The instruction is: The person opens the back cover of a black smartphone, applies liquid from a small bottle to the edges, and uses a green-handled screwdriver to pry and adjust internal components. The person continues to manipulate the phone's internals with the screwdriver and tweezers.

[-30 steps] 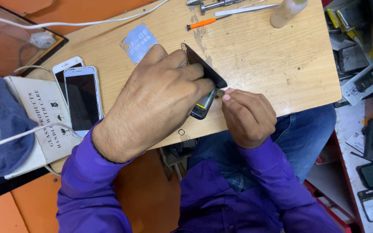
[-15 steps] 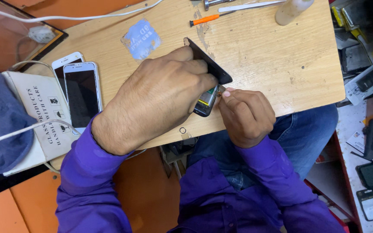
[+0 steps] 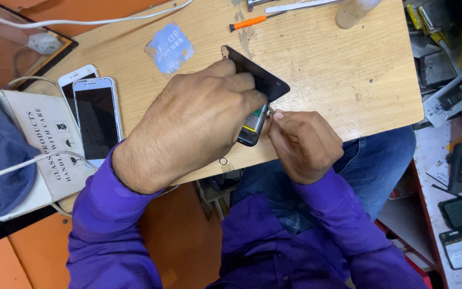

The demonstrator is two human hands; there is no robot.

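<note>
Head view: the left hand (image 3: 193,120) is clamping down over an opened phone (image 3: 253,124) at the near edge of the wooden table (image 3: 348,69), fingers curled shut around its body, the dark screen panel (image 3: 258,75) lifting up behind the knuckles. The right hand (image 3: 303,142) is pinching a thin tool against the phone's exposed side; the tool itself is too small to identify. Two white phones (image 3: 97,115) are lying near the left edge. An orange screwdriver (image 3: 249,22) is resting along the far edge.
</note>
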